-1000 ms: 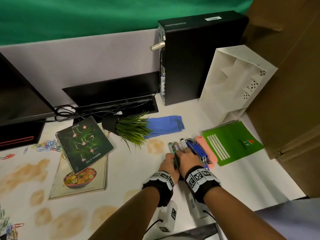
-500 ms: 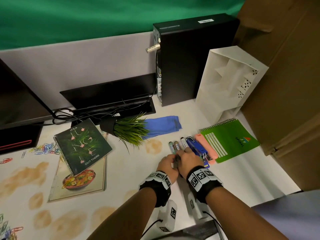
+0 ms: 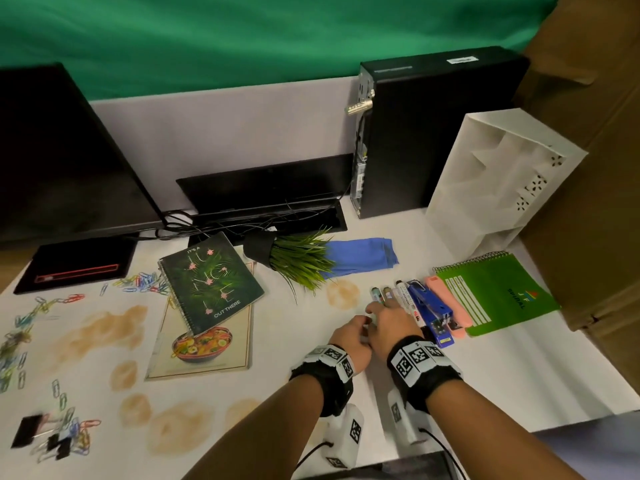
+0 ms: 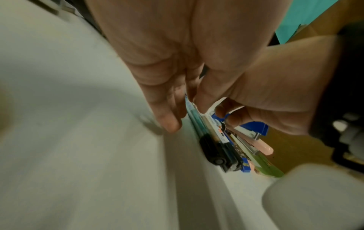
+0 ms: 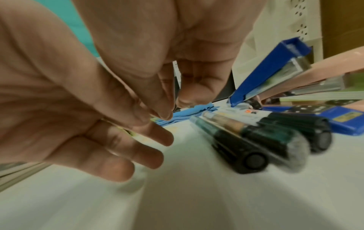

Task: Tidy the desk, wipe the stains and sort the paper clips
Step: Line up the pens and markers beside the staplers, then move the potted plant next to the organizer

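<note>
White desk (image 3: 519,386), brown stains (image 3: 104,334) across its left half, green backdrop behind. Three markers (image 3: 391,294) lie flat side by side near the right-hand end, long axes running near edge to far edge, black caps toward the near edge. To their right, parallel: blue stapler (image 3: 429,310), pink stapler (image 3: 446,306), then green spiral notebook (image 3: 498,292).

Left hand (image 3: 349,337) sits at the left flank of the marker row, fingers fairly straight and angled down, one fingertip (image 4: 171,124) on the desk just beside the nearest marker; grips nothing in the wrist view. Right hand (image 3: 391,323) hovers over the markers' near ends, fingers loosely bent, nothing held; the two hands touch.

Blue cloth (image 3: 360,254) lies folded beyond the markers, a toppled potted plant (image 3: 294,258) on its left end, pot pointing left. Dark "Jungle" notebook (image 3: 211,282) overlaps a food-cover book (image 3: 204,344) mid-desk. Paper clips (image 3: 145,282) scattered at the left end; more with black binder clips (image 3: 55,438) at the near-left corner. White organiser (image 3: 502,181) and black computer case (image 3: 433,133) stand at the far-right corner.
</note>
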